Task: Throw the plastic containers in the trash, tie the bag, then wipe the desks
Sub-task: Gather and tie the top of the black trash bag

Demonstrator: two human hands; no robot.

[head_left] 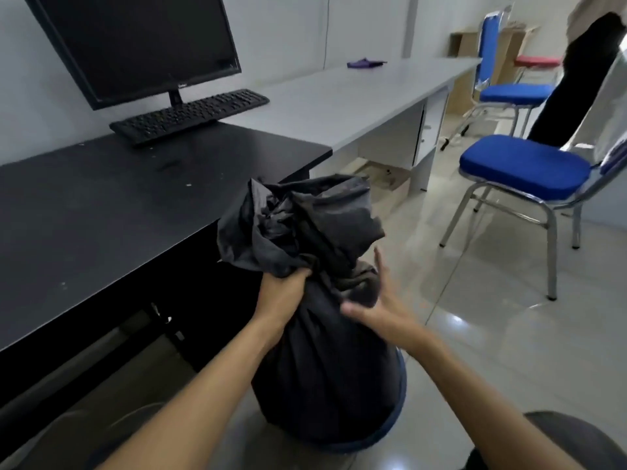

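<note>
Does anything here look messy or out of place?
Yes. The black desk carries pale crumbs and a smudge, so it looks unwiped. A purple cloth lies loose on the grey desk. The bag is gathered in the left hand but not knotted.

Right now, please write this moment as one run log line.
step: tying bag | left hand: gripping trash bag neck | right hand: open beside it | black desk: crumbs

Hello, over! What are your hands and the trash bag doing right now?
Left hand shut on bag neck. Right hand open beside the neck. Bag gathered, no knot visible. Nothing in the way.
</note>
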